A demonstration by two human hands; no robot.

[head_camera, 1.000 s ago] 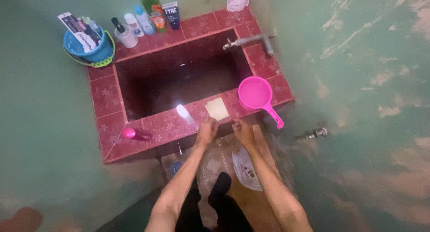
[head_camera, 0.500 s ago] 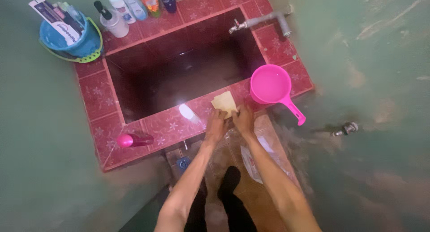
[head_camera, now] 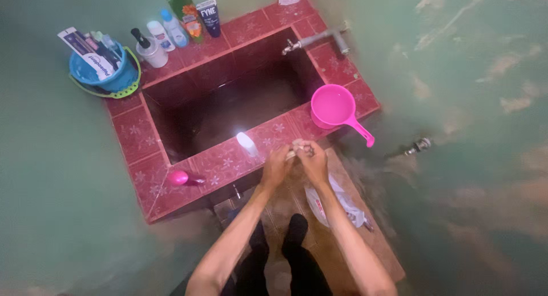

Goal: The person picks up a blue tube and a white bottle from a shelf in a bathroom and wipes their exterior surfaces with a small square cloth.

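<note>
Both hands, left (head_camera: 276,166) and right (head_camera: 313,159), close together around a pale cloth (head_camera: 295,152) just off the tub rim (head_camera: 220,162). A pink dipper (head_camera: 332,109) sits near on the right; a bottle (head_camera: 247,143) lies near on the left.

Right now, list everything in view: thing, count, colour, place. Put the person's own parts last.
Water tank: one, red tiled rim, centre.
Tap: one, grey, over the tank's far right corner.
Dipper: one, pink, right rim.
Bucket: one, blue, far left corner, holding tubes.
Bottles and tubes: about five, mixed colours, far rim.
Pink-capped bottle: one, lying on the near rim.
White bottle: one, near rim.
Plastic bag: one, clear, on the floor.
Wall valve: one, metal, right wall.
Pale cloth: one, mostly hidden between the hands.
Left hand: on the cloth.
Right hand: on the cloth.
</note>
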